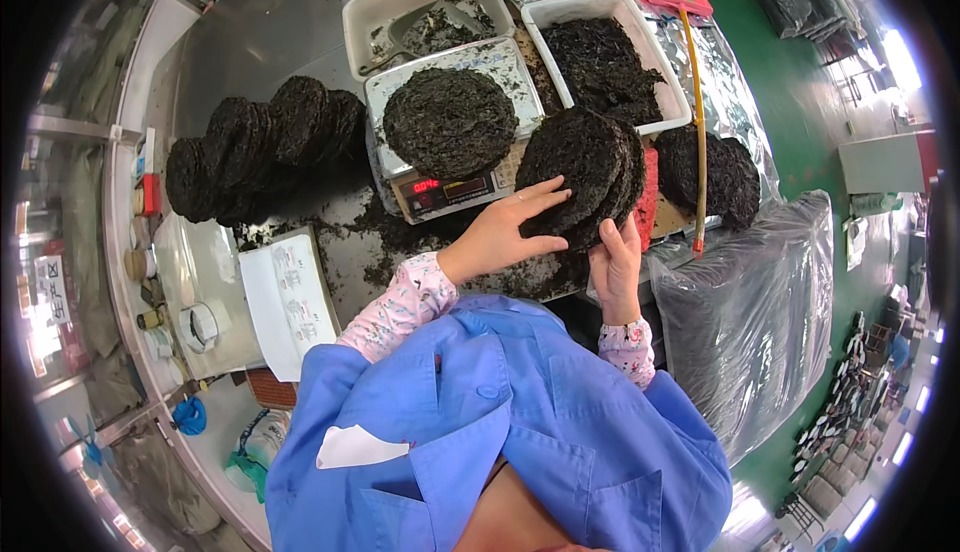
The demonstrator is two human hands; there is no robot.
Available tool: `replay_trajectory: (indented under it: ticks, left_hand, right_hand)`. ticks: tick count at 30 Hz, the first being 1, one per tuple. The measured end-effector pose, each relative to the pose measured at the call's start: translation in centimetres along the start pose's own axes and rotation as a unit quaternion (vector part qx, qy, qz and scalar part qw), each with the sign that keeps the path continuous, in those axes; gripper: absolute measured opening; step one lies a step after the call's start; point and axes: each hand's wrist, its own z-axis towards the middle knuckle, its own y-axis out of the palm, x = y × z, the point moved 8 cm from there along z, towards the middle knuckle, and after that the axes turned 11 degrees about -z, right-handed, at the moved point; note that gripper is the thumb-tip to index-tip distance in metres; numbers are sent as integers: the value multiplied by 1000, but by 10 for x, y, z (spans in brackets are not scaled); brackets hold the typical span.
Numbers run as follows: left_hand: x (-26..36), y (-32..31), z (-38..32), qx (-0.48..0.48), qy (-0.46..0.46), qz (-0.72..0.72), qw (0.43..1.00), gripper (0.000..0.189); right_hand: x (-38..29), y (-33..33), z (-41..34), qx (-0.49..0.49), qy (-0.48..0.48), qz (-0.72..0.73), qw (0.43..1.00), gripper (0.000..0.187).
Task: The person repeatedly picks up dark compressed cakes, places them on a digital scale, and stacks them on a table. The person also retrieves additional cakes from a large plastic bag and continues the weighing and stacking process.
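A thick stack of round dark dried seaweed cakes [574, 166] is before me, to the right of a digital scale [450, 196]. The spread fingers of my left hand [506, 231] lie against the face of its top cake. At the near right edge of the stack, the thumb and fingers of my right hand [619, 271] close on the rim. One more round seaweed cake [450, 123] lies flat on the scale's metal pan [529, 94], and the red display is lit. The underside of the stack is hidden.
Leaning piles of seaweed cakes [247, 151] stand at left. Behind the scale, a white tub [356, 19] holds a scoop and scraps; another white tub [532, 16] holds loose seaweed. A yellow-handled brush [699, 132] crosses more cakes [739, 177]. Papers [277, 304] lie near left.
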Motion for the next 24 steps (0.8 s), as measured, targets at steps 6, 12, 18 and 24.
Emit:
replay_trajectory:
  ticks: [6,12,18,24]
  left_hand:
    - [-38,-99,-38,352,-45,-484,800,28]
    - [-19,-141,-61,324,-17,93,941,43]
    - [23,-4,-10,41,45,115,992,75]
    - [25,1,-3,14,11,13,1000,63]
  right_hand:
    - [5,-39,5,57,16,131,990,48]
    - [8,-49,8,43,37,164,985,47]
    - [18,-3,4,-28,24,74,997,56]
    - [0,10,-9,0,14,30,999,57]
